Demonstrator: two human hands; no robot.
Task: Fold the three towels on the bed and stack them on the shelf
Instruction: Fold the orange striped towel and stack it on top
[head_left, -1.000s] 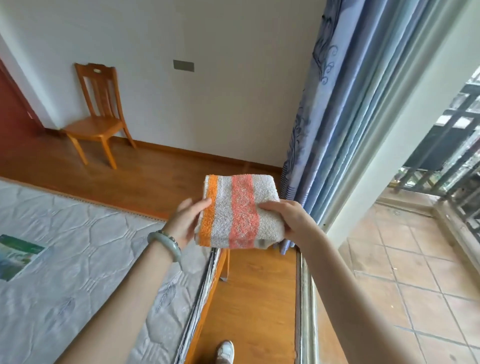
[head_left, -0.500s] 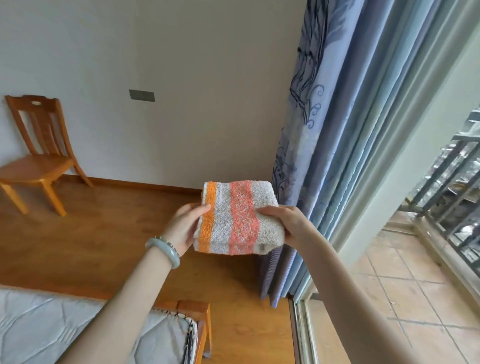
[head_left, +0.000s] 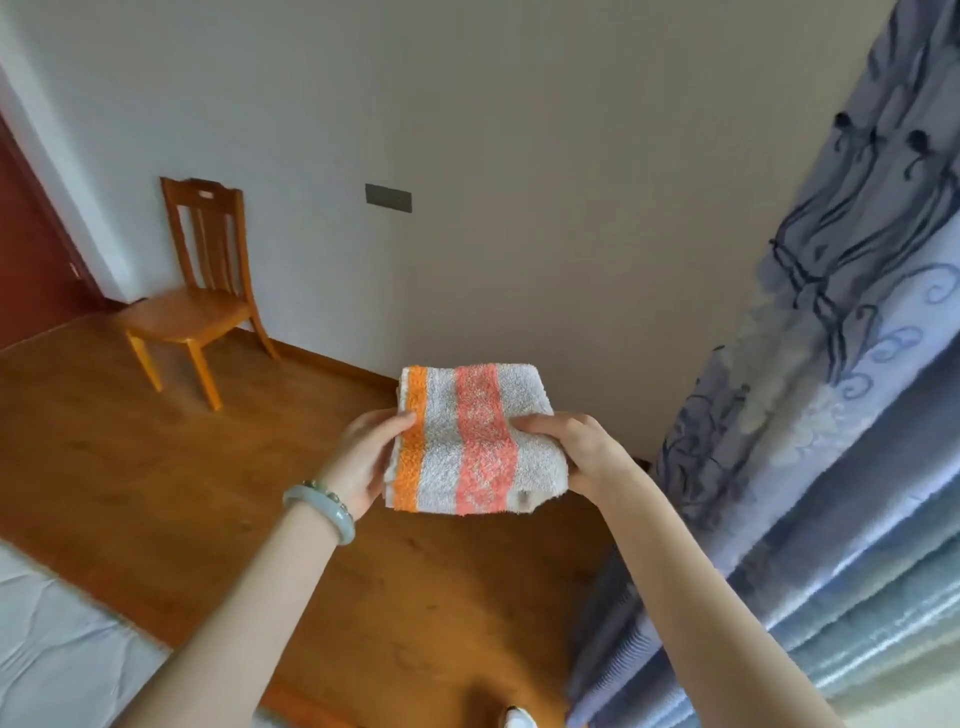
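Balcony now out of view, fingers (head_left: 540, 423) partly behind folded towel (head_left: 475, 441).

Home bedroom, mattress (head_left: 57, 639), curtain (head_left: 831, 415), likely

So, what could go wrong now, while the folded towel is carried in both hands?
The folded towel is held in the air only at its two sides by the left hand and right hand; its loose near corner might open the fold. No shelf is in view, so the route is unknown. The curtain hangs close on the right and could brush the towel.
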